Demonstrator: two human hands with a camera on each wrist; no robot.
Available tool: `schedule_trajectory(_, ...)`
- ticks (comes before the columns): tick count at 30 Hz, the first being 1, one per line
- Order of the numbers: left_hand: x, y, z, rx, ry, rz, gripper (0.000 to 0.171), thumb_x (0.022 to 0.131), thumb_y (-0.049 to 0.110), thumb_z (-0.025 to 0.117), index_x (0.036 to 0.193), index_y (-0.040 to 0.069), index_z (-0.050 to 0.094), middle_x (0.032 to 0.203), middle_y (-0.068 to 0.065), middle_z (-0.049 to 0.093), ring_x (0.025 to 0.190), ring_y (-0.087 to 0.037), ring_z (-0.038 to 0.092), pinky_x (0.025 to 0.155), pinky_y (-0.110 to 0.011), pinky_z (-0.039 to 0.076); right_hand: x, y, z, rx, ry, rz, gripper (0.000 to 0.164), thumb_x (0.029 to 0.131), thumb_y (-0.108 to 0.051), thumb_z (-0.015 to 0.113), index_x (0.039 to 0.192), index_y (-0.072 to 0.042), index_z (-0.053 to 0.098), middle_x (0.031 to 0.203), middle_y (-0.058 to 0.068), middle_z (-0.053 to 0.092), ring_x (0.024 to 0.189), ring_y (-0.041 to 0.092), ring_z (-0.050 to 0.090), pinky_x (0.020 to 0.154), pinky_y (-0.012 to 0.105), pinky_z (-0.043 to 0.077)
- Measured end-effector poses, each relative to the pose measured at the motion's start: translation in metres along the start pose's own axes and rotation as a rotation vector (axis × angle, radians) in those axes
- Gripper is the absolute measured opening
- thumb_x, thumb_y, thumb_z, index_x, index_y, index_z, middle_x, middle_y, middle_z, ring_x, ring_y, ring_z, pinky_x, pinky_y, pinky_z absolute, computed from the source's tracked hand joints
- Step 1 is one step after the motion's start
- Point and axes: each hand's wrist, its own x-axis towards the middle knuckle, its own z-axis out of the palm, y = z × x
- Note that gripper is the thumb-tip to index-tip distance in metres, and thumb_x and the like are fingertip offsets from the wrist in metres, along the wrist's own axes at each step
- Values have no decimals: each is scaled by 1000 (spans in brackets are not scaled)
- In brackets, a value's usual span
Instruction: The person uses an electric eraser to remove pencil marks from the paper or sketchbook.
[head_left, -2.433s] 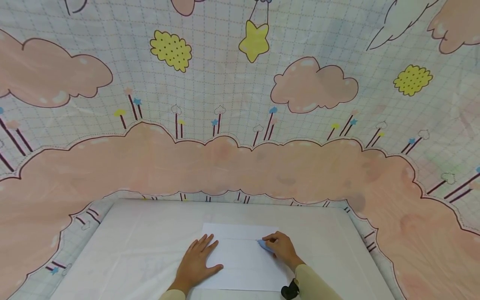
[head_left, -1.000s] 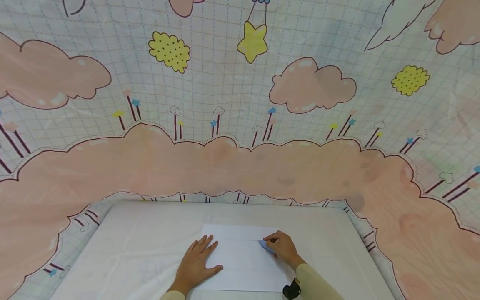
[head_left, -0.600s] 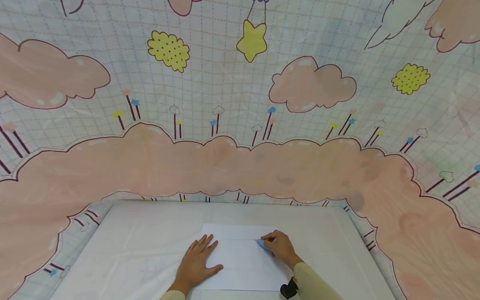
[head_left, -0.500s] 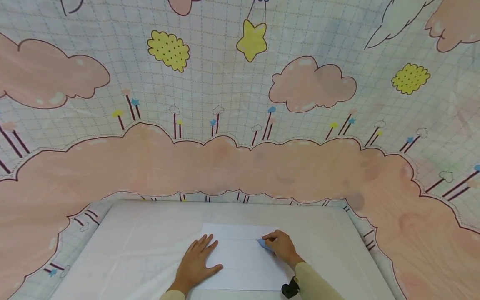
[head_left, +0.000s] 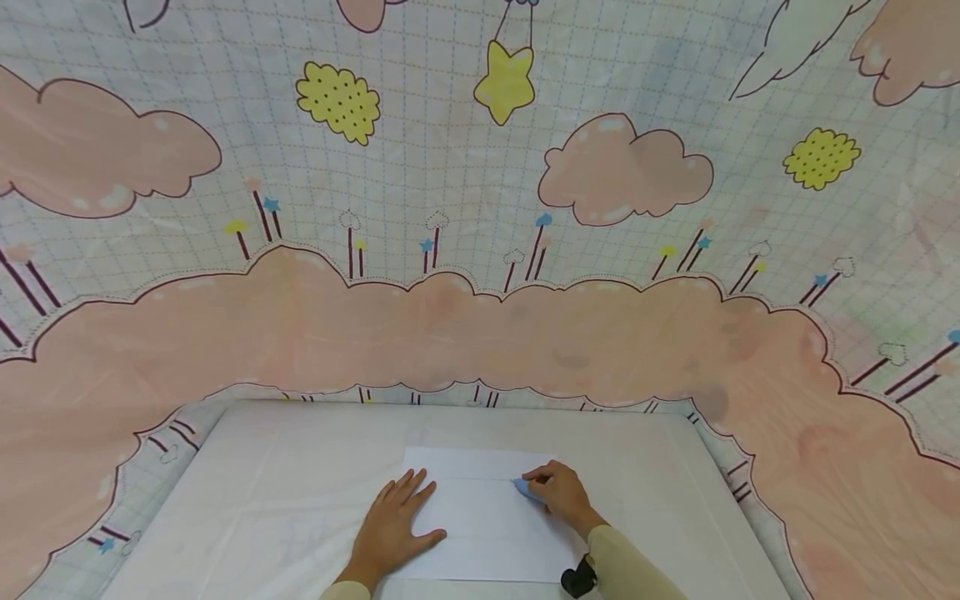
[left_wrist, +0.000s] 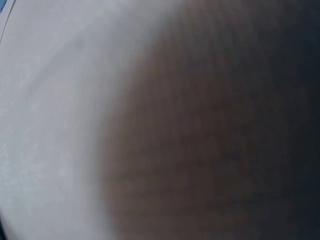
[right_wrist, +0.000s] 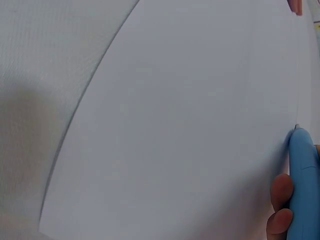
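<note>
Paper (head_left: 480,533), one white sheet, lies flat on the white table (head_left: 247,500), nearer its front edge than its back. Fingers spread and thumb held out to the side, the left hand (head_left: 393,525) rests on the left part of the sheet. The right hand (head_left: 566,500) pinches a blue tool (right_wrist: 303,195) over the sheet's upper right; its small metal tip meets a faint line (head_left: 476,479) that runs across the paper toward the left hand. The tool may be a cutter, though the tip is too small to be sure. Both arms wear pale yellowish sleeves (head_left: 630,562), and a black heart-shaped piece (head_left: 579,577) sits at the right wrist. Behind and around the table hangs a cloth (head_left: 450,333) printed with peach clouds and yellow stars. The left wrist view is mostly blur.
</note>
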Motion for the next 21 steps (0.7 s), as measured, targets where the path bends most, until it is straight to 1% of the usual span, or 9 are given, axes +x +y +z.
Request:
schedule_trajectory(5,1,-1,1,-8,-38,-14,83,78,76,58,139,20,57,152,-2,46,143,-27,38,118,-50,28,-1,-1,0,-15,3,13,17,86,-13,69,99,-7,78,84,2,57,51,11,50,45,22,47)
schedule_trajectory(7,1,-2,1,-3,-42,-15,84,78,78,57,140,21,57,153,-1,45,143,-26,38,118,-50,28,-1,0,-1,-26,5,12,17,86,-13,69,99,-8,78,84,3,57,50,11,50,45,22,47)
schedule_trajectory(13,1,-4,3,14,-43,-17,86,78,82,51,140,23,56,153,1,44,144,-24,37,118,-50,29,-2,1,-5,-13,3,-1,17,86,-12,69,100,-6,77,82,3,57,47,11,50,45,23,47)
schedule_trajectory(21,1,-3,3,1,-44,-19,86,78,81,52,140,22,57,153,0,44,144,-24,38,118,-50,29,-1,0,-1,16,-12,0,17,86,-11,69,100,-6,77,81,3,54,49,12,50,45,23,47)
